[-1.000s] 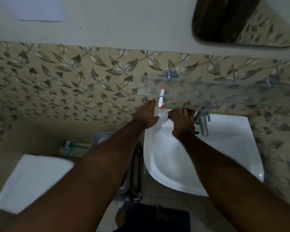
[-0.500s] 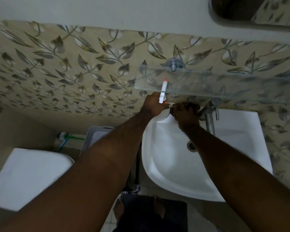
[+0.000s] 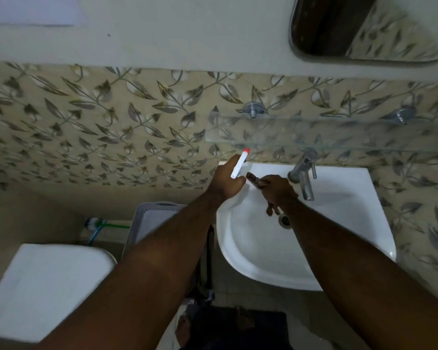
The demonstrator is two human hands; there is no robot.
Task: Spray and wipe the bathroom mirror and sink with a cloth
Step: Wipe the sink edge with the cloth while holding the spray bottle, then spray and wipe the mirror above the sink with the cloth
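Glossy white rounded sink (image 3: 263,261); left hand (image 3: 226,181) around spray bottle (image 3: 239,165).

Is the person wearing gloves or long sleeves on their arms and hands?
No. Both forearms are bare as far as the picture shows, with no sleeves in view. The left hand and the right hand have no gloves. I see no watch, bracelet or ring, though the light is dim, so something small could be missed.

Your one head camera looks steeply down, close over the sink (image 3: 263,248) at centre right, mirror (image 3: 339,29) upper right.
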